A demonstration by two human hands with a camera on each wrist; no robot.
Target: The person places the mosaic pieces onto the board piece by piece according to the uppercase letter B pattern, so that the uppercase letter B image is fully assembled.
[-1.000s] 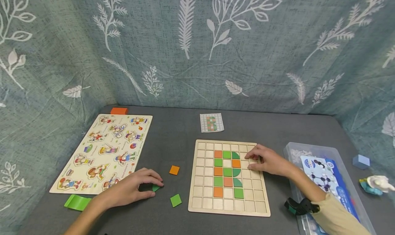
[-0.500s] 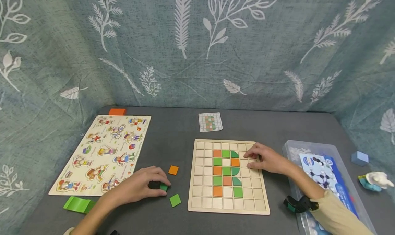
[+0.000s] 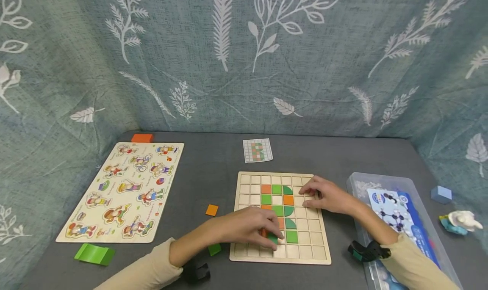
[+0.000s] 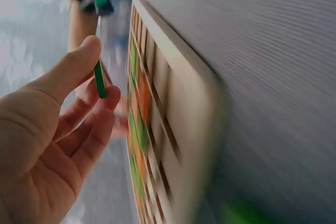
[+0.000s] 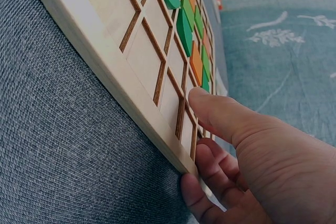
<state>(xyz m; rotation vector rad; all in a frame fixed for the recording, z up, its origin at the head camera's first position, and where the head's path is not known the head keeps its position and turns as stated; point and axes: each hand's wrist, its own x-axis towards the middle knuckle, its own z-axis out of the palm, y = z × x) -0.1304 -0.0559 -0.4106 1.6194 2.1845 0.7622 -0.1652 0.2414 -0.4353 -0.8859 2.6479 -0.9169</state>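
The person wears a pale beige long-sleeved top; the sleeves end short of the wrists. A black strap-on device with a green part sits on the right wrist, and a black one on the left. The left hand and right hand are bare.

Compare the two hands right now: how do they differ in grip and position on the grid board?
The left hand pinches a green tile over the lower rows of the wooden grid board; the right hand holds nothing and rests on the board's right edge. The left is mid-board, the right at the upper right. Both are at the board.
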